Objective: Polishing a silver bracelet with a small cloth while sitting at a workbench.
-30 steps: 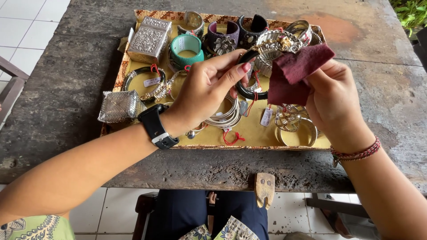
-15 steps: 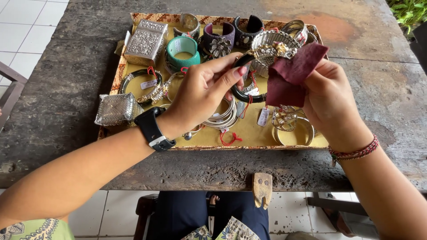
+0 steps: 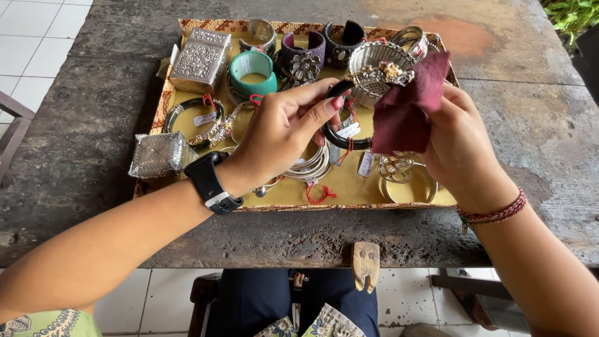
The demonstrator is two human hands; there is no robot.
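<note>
Maroon cloth (image 3: 405, 112) pinched in the right hand (image 3: 465, 146) hides part of the black bangle (image 3: 340, 134); the left hand (image 3: 281, 134) grips its ornate silver top (image 3: 377, 75).

Looks like a small jewellery stall or craft seller's setup, semi-outdoor. Evidence: yellow display tray (image 3: 399, 198) mid-frame packed with bangles (image 3: 252, 75), cuffs and silver boxes (image 3: 200, 60), many with small paper price tags on red string (image 3: 204, 118). Rough, weathered dark surface (image 3: 93, 125), white tiled floor (image 3: 37, 31) at upper left, green plants (image 3: 571, 15) at upper right corner.
</note>
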